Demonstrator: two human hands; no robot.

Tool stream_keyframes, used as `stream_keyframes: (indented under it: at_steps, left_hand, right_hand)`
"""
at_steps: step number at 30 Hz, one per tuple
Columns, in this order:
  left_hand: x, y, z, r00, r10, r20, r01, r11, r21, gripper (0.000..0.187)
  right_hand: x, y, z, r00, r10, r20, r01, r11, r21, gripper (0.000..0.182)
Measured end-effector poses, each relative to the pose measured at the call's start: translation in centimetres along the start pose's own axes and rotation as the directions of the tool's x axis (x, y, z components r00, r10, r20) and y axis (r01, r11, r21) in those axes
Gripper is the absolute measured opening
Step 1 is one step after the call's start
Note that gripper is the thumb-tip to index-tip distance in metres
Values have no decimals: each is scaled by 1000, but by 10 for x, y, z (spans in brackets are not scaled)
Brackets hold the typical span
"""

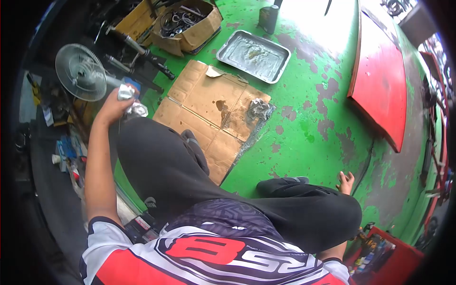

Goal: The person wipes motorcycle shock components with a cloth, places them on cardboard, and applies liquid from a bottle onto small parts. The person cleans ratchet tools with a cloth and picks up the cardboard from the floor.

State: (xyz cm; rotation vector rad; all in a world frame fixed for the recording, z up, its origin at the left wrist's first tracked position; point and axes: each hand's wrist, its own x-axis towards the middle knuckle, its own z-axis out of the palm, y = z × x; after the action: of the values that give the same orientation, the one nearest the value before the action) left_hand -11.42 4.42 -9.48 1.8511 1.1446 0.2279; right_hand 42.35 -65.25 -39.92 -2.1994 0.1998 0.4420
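My left hand [114,107] is closed around a crumpled silvery-white wad [137,109], out past my left knee and near the white fan. To the right, beyond my other knee, my right hand [345,182] has its fingers apart with nothing in them; part of that forearm is hidden behind the knee. Between them on the floor lies a flattened cardboard sheet [194,92] with dark wet stains. A crumpled grey, wet-looking bundle [259,109] sits at its right edge. Just beyond the cardboard is a metal tray [285,62] holding some liquid.
A white fan [80,72] stands at the left, near metal shock-absorber-like tubes [142,51]. Farther back are a cardboard box [209,28] of cables and a grey container [268,19]. A red panel [380,76] lies right; a red toolbox [399,259] is lower right.
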Motion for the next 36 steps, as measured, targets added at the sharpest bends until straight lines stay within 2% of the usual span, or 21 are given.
stream_keyframes:
  at_steps: [2, 4, 5, 6, 7, 10, 12, 14, 15, 17, 18, 20, 22, 24, 28, 29, 32, 33, 36]
  left_hand:
    - [-16, -55, -9, 991, -114, 68, 119, 989, -87, 23]
    - [-33, -90, -5, 969, -228, 92, 234, 971, -54, 23]
    - [-38, -110, -3, 964, -246, 101, 253, 965, -70, 24]
    - [-41, -134, 0, 959, -260, 117, 270, 959, -84, 26]
    - [-43, -175, 5, 970, -205, 131, 232, 942, -243, 26]
    - [-52, -272, 41, 951, -307, 35, 290, 847, -446, 26]
    - [-62, -311, 71, 933, -356, -43, 279, 796, -538, 26]
    - [-69, -329, 89, 923, -374, -91, 256, 773, -581, 25]
    - [-71, -335, 92, 920, -378, -106, 250, 773, -584, 25]
    - [-65, -344, 93, 922, -368, -120, 234, 777, -584, 25]
    - [-65, -348, 91, 922, -369, -120, 239, 784, -573, 25]
    - [-60, -351, 81, 924, -356, -141, 219, 794, -567, 25]
    - [-66, -348, 82, 898, -377, -226, 178, 782, -597, 26]
    - [-76, -341, 91, 847, -395, -355, 86, 762, -642, 32]
    - [-103, -352, 102, 736, -495, -463, 93, 750, -655, 36]
    - [-110, -356, 104, 712, -529, -462, 131, 747, -652, 37]
    - [-125, -364, 116, 644, -606, -467, 217, 730, -649, 40]
    - [-128, -367, 120, 629, -625, -464, 239, 722, -649, 41]
    - [-132, -376, 136, 585, -671, -456, 305, 703, -643, 44]
  right_hand:
    - [-14, -81, -5, 978, -70, 194, 84, 994, -63, 61]
    - [-20, -148, -10, 911, -102, 400, 169, 976, -135, 55]
    - [-25, -181, -10, 899, -98, 427, 194, 963, -188, 50]
    - [-23, -210, -8, 862, -141, 487, 296, 919, -259, 49]
    - [-18, -231, -1, 816, -191, 545, 399, 869, -293, 48]
    - [-17, -293, 44, 658, -263, 706, 651, 670, -358, 45]
    - [-55, -341, 92, 584, -156, 796, 748, 485, -454, 48]
    - [-83, -360, 149, 465, -118, 877, 868, 253, -426, 50]
    - [-99, -362, 176, 385, -122, 915, 915, 180, -361, 48]
    - [-123, -352, 235, 216, -66, 974, 965, 169, -203, 48]
    - [-131, -343, 268, 199, -23, 980, 973, 123, -194, 50]
    - [-152, -339, 319, 180, -24, 983, 984, 23, -179, 51]
    - [-166, -338, 364, 321, -20, 947, 945, -54, -322, 56]
    - [-151, -314, 402, 388, -155, 909, 902, -141, -409, 65]
    - [-133, -283, 427, 453, -317, 833, 805, -255, -535, 81]
    - [-135, -284, 423, 464, -293, 836, 804, -256, -536, 81]
    - [-115, -262, 426, 442, -318, 839, 852, -145, -504, 69]
    - [-107, -248, 429, 389, -401, 829, 862, -161, -482, 54]
    - [-111, -263, 419, 374, -242, 895, 889, -183, -420, 41]
